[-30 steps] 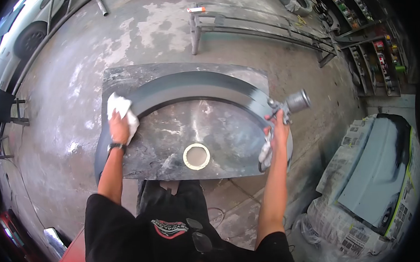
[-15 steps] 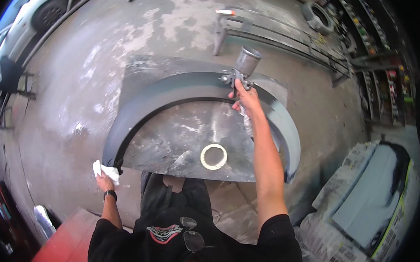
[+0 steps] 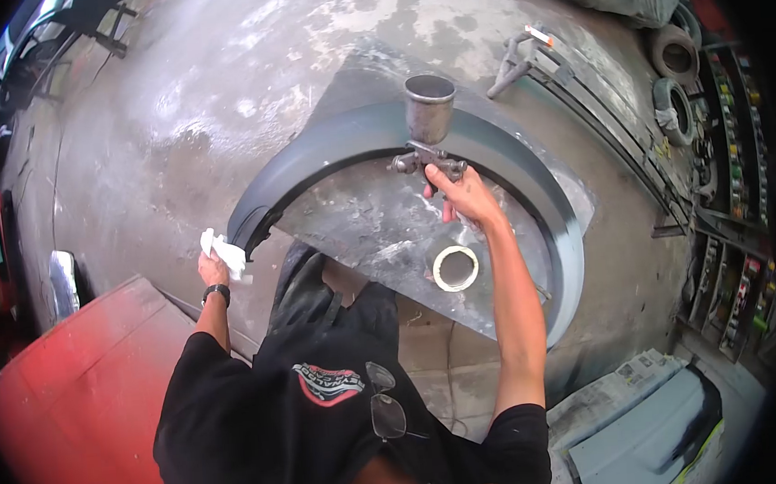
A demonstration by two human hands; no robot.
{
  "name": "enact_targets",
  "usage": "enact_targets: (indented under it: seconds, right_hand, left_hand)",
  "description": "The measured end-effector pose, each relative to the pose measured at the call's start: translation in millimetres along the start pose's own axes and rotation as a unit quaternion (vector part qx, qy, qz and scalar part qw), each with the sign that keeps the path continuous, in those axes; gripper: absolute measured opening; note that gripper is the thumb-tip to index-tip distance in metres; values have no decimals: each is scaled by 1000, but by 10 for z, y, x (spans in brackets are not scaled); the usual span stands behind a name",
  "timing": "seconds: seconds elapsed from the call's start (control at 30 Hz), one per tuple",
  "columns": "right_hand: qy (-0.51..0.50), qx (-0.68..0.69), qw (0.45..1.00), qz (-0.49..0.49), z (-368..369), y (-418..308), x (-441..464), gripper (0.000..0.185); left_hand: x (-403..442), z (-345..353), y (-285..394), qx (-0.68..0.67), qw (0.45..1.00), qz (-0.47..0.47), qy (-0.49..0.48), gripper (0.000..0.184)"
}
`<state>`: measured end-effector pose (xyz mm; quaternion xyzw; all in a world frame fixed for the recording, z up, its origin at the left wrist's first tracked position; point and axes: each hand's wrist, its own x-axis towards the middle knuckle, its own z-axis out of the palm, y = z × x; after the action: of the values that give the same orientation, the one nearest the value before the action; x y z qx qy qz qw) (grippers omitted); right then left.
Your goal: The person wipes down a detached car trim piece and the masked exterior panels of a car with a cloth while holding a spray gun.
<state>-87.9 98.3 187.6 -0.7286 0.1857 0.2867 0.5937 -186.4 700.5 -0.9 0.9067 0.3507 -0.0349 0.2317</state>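
My right hand (image 3: 463,194) is closed round the grip of a spray gun (image 3: 433,156), whose metal cup stands upright on top. The gun is in front of a curved, dark grey wheel arch trim (image 3: 327,145), which turns lighter grey toward its right end. Under the trim lies a stained flat panel (image 3: 350,218), bearing a roll of masking tape (image 3: 456,269) near my right forearm. My left hand (image 3: 213,268) grips a crumpled white cloth (image 3: 224,253), just outside the trim's left end.
A red car panel (image 3: 92,380) is at lower left. At lower right, a grey painted panel (image 3: 649,435) lies on newspaper. A metal frame (image 3: 590,111) stands on the floor at right, near tyres (image 3: 674,110) and shelves of small containers (image 3: 735,155).
My view has turned, shifting the surroundings. The spray gun has moved left along the arch and toward its inner edge, its cup now more upright. The cloth remains in my left hand.
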Motion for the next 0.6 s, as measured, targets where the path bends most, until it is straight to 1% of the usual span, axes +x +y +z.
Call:
enact_targets:
  seconds: [0.03,0.07,0.17,0.23,0.27,0.3,0.33,0.37,0.4,0.43,0.47,0.5,0.57,0.6]
  right_hand:
    - [-21,-17,1000,15,79,-37,-25,53]
    - [-52,-52,996,44,112,5,-11,53]
    - [-36,-26,998,51,388,-311,-289,53]
    - [-34,-12,998,48,609,-231,-366,55]
    - [-33,-3,999,42,722,-227,-460,57]
    - [-21,10,999,33,824,-229,-523,60]
    - [-43,-17,993,109,938,-114,-516,62]
    - [-26,8,993,115,1136,-341,-706,64]
    - [-31,42,994,94,1326,-178,-782,66]
    - [7,39,990,132,1538,-185,-960,70]
    - [-2,37,994,104,1690,-139,-1101,73]
    - [14,35,996,87,1869,-11,-1192,64]
    - [0,23,999,35,2157,148,-1331,58]
    - [35,14,998,56,2280,179,-1434,58]
  left_hand:
    - [-22,-56,-78,7,1000,-11,-4,45]
    - [-52,-143,-178,41,998,-32,-25,49]
    - [-59,-342,-755,150,979,-58,-128,48]
    - [-29,-355,-1299,240,943,-87,-212,55]
    - [-78,-416,-1366,255,919,-134,-270,48]
    - [-98,-470,-1474,281,903,-68,-317,48]
    - [-107,-483,-1640,321,890,5,-324,43]
    - [-15,-454,-1656,341,872,72,-344,43]
    - [124,-396,-1593,331,863,87,-372,43]
    - [278,-320,-1464,319,854,101,-399,43]
    - [437,-226,-1316,310,845,106,-422,43]
    - [633,-113,-1213,304,837,114,-440,43]
    - [938,127,-816,298,822,137,-465,43]
    - [1049,253,-582,295,814,153,-476,43]
